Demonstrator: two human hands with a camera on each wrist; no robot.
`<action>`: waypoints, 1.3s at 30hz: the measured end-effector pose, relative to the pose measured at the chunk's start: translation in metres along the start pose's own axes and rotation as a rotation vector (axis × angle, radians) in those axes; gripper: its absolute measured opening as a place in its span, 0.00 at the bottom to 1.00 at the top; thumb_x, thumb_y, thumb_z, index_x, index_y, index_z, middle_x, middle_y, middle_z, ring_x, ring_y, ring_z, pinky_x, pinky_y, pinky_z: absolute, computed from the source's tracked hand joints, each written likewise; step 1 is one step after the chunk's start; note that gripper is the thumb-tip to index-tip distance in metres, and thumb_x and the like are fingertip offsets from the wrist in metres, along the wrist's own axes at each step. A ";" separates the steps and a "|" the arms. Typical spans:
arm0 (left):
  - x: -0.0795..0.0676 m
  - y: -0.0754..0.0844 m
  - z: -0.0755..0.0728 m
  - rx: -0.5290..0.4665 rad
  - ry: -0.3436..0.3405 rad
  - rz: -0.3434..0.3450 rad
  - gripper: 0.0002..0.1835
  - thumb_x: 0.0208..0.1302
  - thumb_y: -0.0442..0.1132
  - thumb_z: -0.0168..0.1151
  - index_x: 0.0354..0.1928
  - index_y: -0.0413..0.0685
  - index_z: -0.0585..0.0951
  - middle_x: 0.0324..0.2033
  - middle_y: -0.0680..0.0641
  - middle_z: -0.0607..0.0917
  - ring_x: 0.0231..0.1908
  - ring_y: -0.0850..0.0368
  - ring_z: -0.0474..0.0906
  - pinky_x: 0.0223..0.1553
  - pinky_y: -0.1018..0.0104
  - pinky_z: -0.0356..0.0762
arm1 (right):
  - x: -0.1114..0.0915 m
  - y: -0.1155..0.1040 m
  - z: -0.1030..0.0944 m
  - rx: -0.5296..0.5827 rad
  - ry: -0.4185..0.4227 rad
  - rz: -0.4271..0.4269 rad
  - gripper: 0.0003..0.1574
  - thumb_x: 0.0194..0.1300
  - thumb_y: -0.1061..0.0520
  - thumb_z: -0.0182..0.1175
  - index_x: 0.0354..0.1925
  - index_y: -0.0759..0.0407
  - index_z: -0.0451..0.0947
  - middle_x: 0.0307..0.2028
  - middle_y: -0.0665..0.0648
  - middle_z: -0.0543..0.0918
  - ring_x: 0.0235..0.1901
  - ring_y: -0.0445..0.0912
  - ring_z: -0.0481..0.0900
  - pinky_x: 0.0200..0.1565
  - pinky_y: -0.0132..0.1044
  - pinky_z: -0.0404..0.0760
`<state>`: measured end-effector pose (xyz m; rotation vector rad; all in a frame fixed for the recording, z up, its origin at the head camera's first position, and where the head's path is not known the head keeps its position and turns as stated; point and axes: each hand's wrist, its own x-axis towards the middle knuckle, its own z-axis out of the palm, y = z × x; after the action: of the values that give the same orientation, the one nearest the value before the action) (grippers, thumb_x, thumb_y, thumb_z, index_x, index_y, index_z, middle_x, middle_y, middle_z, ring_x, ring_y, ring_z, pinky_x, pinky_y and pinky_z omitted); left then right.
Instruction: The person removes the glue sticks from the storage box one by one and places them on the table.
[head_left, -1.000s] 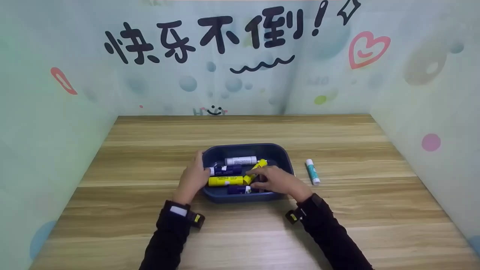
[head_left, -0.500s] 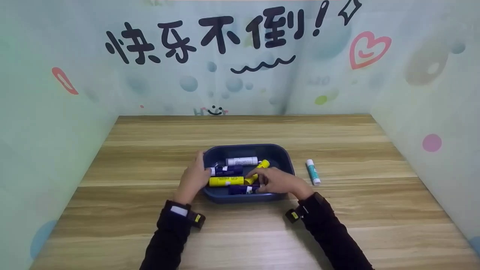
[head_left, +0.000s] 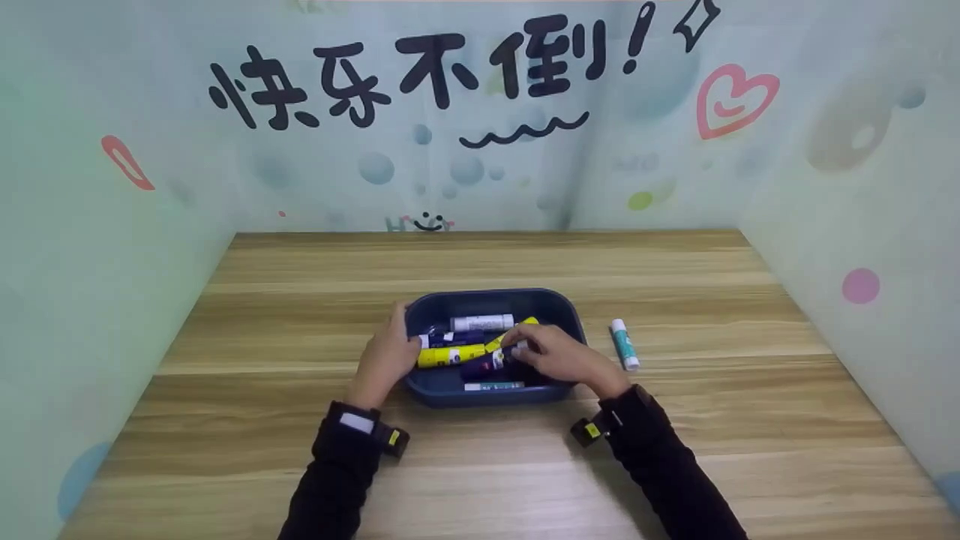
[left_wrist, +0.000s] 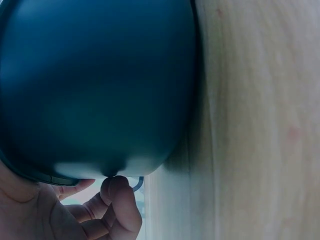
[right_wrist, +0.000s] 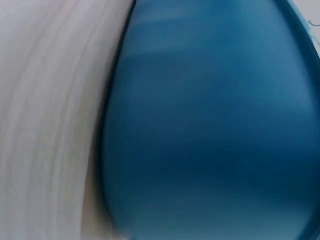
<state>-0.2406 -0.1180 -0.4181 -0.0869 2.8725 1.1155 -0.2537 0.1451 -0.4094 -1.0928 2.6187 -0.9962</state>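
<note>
In the head view a dark blue plastic basin (head_left: 450,400) lies on the wooden table. My left hand (head_left: 387,356) grips its left end, thumb over the rim; in the left wrist view the curled fingers (left_wrist: 125,207) press the outer wall. Over the basin's right half my right hand (head_left: 564,358) pinches a dark purple glue stick (head_left: 484,366), which is tilted. Beneath it inside lie a yellow glue stick (head_left: 444,356) and a white-and-teal one (head_left: 495,387). Behind are another dark one (head_left: 465,337), a white one (head_left: 482,322) and a second yellow one (head_left: 531,321), partly hidden.
A teal glue stick (head_left: 625,345) with white ends lies on the table (head_left: 487,480) just right of the basin. A printed backdrop (head_left: 480,172) rises behind and on both sides. The right wrist view holds mostly the basin's outer wall (right_wrist: 210,125).
My right hand has taken hold of the dark purple glue stick and raised it from the basin's front side, uncovering the white-and-teal one. The left hand has stayed in place.
</note>
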 end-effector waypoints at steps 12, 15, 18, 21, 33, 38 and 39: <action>0.000 0.000 0.000 -0.020 -0.002 -0.009 0.31 0.64 0.36 0.49 0.68 0.49 0.54 0.61 0.32 0.69 0.55 0.37 0.72 0.53 0.45 0.70 | -0.001 -0.012 -0.013 0.065 0.368 0.216 0.14 0.56 0.57 0.65 0.36 0.63 0.72 0.30 0.59 0.83 0.27 0.44 0.79 0.27 0.30 0.75; 0.001 0.000 -0.001 -0.016 -0.005 -0.012 0.31 0.64 0.36 0.49 0.68 0.49 0.54 0.61 0.32 0.69 0.56 0.37 0.71 0.54 0.44 0.70 | -0.004 -0.013 -0.020 0.012 0.435 0.215 0.12 0.56 0.57 0.65 0.33 0.62 0.73 0.28 0.58 0.83 0.27 0.44 0.79 0.28 0.29 0.74; 0.001 0.000 0.000 -0.015 -0.009 -0.022 0.31 0.64 0.36 0.49 0.68 0.49 0.54 0.61 0.33 0.69 0.56 0.38 0.72 0.54 0.45 0.70 | -0.007 -0.012 -0.028 -0.045 0.475 0.222 0.09 0.57 0.58 0.65 0.31 0.63 0.76 0.27 0.57 0.82 0.26 0.44 0.77 0.28 0.29 0.73; 0.001 0.000 0.000 -0.014 -0.017 -0.032 0.31 0.65 0.36 0.49 0.68 0.50 0.54 0.61 0.33 0.69 0.56 0.38 0.71 0.54 0.45 0.70 | -0.011 -0.010 -0.037 -0.056 0.508 0.248 0.08 0.57 0.58 0.64 0.30 0.64 0.78 0.29 0.58 0.82 0.27 0.45 0.78 0.29 0.30 0.74; 0.002 0.000 0.000 -0.012 -0.009 -0.006 0.31 0.64 0.35 0.49 0.68 0.47 0.54 0.63 0.34 0.67 0.58 0.38 0.70 0.56 0.45 0.68 | -0.038 -0.006 -0.085 0.007 0.713 0.285 0.10 0.59 0.60 0.62 0.33 0.69 0.78 0.31 0.63 0.82 0.19 0.37 0.76 0.22 0.23 0.75; 0.001 0.000 0.000 -0.017 -0.002 -0.005 0.31 0.63 0.35 0.49 0.68 0.47 0.55 0.63 0.34 0.67 0.59 0.38 0.69 0.58 0.45 0.67 | -0.051 -0.003 -0.099 -0.033 0.799 0.363 0.11 0.62 0.58 0.59 0.33 0.68 0.75 0.34 0.64 0.81 0.18 0.35 0.75 0.20 0.21 0.73; 0.001 0.000 0.000 -0.014 -0.001 -0.003 0.31 0.63 0.35 0.49 0.68 0.47 0.55 0.63 0.34 0.67 0.59 0.38 0.69 0.57 0.45 0.67 | -0.053 -0.002 -0.101 -0.054 0.804 0.388 0.11 0.62 0.58 0.58 0.33 0.68 0.75 0.36 0.64 0.80 0.19 0.35 0.76 0.21 0.21 0.72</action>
<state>-0.2418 -0.1183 -0.4181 -0.0911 2.8631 1.1358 -0.2499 0.2325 -0.3368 -0.1367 3.2689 -1.4888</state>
